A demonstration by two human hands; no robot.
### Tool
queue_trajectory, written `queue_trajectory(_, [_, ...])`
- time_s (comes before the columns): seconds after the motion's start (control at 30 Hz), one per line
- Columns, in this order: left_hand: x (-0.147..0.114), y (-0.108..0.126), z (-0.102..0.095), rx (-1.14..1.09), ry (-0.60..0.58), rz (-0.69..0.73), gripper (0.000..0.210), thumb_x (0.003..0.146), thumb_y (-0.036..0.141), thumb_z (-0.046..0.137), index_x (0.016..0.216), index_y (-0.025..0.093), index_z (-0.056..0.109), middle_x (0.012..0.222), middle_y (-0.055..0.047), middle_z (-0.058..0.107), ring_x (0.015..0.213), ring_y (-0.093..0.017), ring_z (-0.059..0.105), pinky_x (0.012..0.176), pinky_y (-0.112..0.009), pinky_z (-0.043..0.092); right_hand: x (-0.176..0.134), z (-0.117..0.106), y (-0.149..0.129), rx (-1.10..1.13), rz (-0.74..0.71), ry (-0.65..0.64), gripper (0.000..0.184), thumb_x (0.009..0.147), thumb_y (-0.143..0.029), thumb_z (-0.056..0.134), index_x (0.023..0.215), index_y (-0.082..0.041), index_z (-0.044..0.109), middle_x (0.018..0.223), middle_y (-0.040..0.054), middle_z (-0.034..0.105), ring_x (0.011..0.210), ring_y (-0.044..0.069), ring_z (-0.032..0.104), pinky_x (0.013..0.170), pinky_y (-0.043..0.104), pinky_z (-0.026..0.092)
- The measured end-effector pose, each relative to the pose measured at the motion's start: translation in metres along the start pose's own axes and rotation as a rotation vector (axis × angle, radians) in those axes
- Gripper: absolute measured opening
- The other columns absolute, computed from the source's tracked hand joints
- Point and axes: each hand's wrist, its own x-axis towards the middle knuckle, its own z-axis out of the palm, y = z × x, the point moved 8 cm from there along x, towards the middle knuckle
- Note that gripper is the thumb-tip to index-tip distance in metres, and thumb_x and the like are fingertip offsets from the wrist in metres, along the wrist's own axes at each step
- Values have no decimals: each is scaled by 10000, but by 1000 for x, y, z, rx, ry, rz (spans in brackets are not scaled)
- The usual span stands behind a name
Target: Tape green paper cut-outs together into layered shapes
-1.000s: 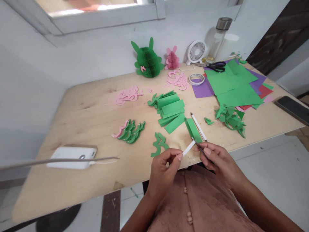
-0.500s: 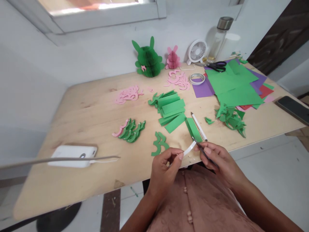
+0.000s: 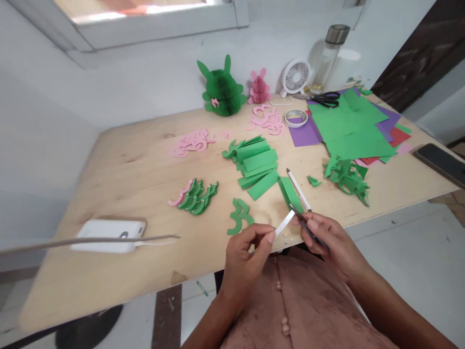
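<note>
My left hand [image 3: 250,257] pinches one end of a narrow white strip [image 3: 284,224] that looks like tape. The strip runs straight up to the tip of a slim dark pointed tool [image 3: 315,237], which my right hand [image 3: 329,240] grips. Whether the tool's tip clasps the strip or only touches it, I cannot tell. Just beyond the tip lies a folded green paper piece [image 3: 289,191], with a white pen [image 3: 299,189] beside it. Wavy green paper cutouts [image 3: 236,220] lie left of my hands. Behind them is a pile of green paper strips [image 3: 259,162].
A stack of green and pink wavy pieces [image 3: 196,196] lies left, near a white power bank [image 3: 109,235]. Green scraps [image 3: 347,177], coloured sheets [image 3: 348,121], a tape roll [image 3: 295,112] and black scissors [image 3: 325,99] are right. Paper rabbits [image 3: 223,92], a fan [image 3: 296,77] and a bottle [image 3: 327,63] stand behind.
The white strip was curved and now stretches straight between my left fingers and the tool's tip. Both hands have barely moved.
</note>
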Motion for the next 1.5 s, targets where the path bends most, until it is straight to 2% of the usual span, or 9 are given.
queue_trajectory(0.77, [4, -2, 2, -16, -1, -51, 154, 790, 270, 586, 730, 162, 677, 584, 18, 559, 550, -101, 457, 534, -211, 369, -1, 1, 0, -59, -2, -12, 373, 798, -516, 611, 876, -151, 605, 553, -54, 460, 415, 37, 205, 423, 242, 78])
queue_trajectory(0.97, [5, -4, 2, -12, -7, -72, 162, 791, 281, 587, 735, 157, 675, 589, 21, 552, 555, -100, 451, 540, -211, 361, -1, -4, 4, -90, -25, 13, 358, 811, -508, 610, 905, -162, 625, 571, -40, 469, 477, 65, 294, 451, 231, 159])
queue_trajectory(1.13, [4, -5, 2, -5, -9, -70, 162, 794, 282, 588, 749, 157, 680, 588, 17, 548, 558, -104, 452, 536, -212, 357, -1, -3, -1, -187, -88, 13, 344, 835, -501, 585, 831, -160, 627, 587, -29, 469, 511, 77, 348, 471, 225, 232])
queue_trajectory(1.23, [4, -5, 2, -1, -4, -66, 158, 793, 281, 589, 748, 159, 679, 583, 18, 540, 556, -104, 447, 530, -211, 353, -1, -4, -4, -202, -110, 24, 332, 839, -494, 584, 864, -166, 629, 592, -29, 468, 528, 85, 374, 482, 222, 262])
queue_trajectory(1.5, [5, -5, 3, -2, -6, -60, 163, 792, 282, 586, 731, 161, 677, 582, 17, 545, 550, -102, 445, 531, -210, 361, 0, -7, -3, -216, -115, 40, 348, 826, -508, 589, 884, -169, 642, 584, -34, 461, 499, 81, 348, 459, 221, 253])
